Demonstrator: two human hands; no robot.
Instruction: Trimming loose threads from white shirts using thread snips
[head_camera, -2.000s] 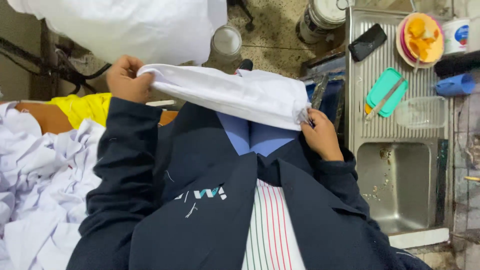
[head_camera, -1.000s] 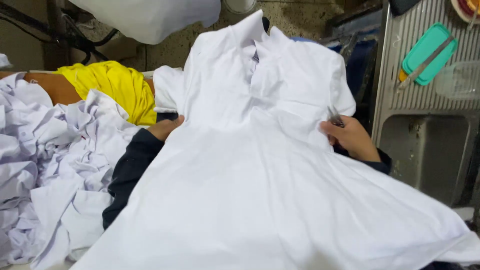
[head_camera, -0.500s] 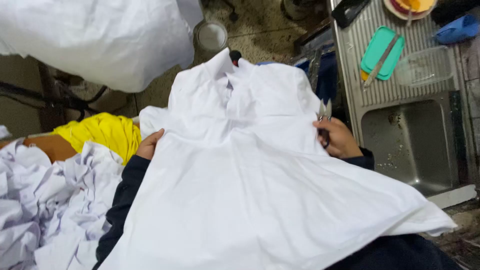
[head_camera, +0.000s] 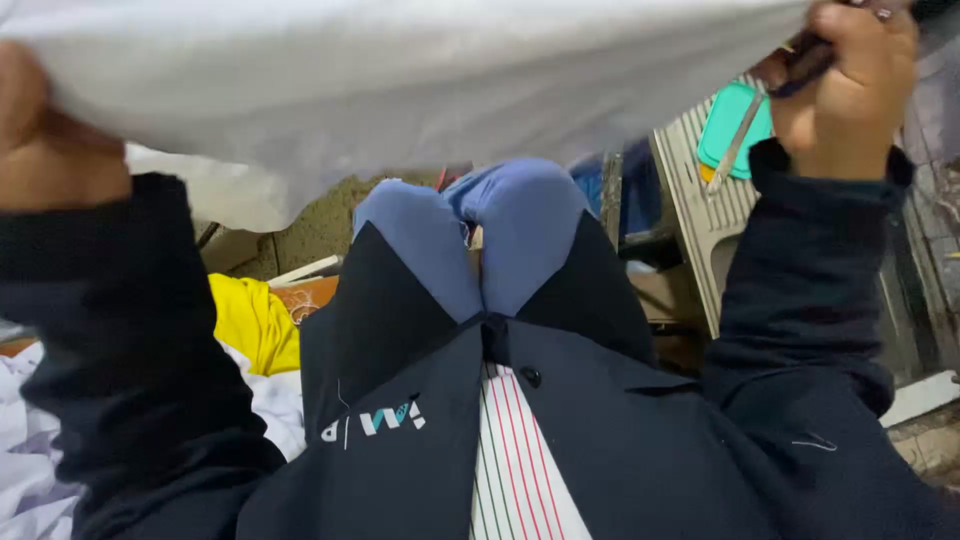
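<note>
— Hands, head view?
— Left hand (head_camera: 55, 125) and right hand (head_camera: 850, 85) are both raised, each clenched on an edge of the white cloth (head_camera: 400, 80), which is stretched across the top of the view above the knees. The right hand also grips a small dark tool, too blurred to identify.
— Surface and room?
— Ridged metal sink drainer (head_camera: 700, 190) at right, carrying a teal tray (head_camera: 735, 125). Rough concrete floor (head_camera: 310, 225) beneath. Yellow cloth (head_camera: 250, 320) and a pile of white garments (head_camera: 30, 480) at left.

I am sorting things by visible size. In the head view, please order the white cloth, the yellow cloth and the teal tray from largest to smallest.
1. White cloth, largest, though it is nearest the camera.
2. Yellow cloth.
3. Teal tray; partly hidden, so close to the yellow cloth.
</note>
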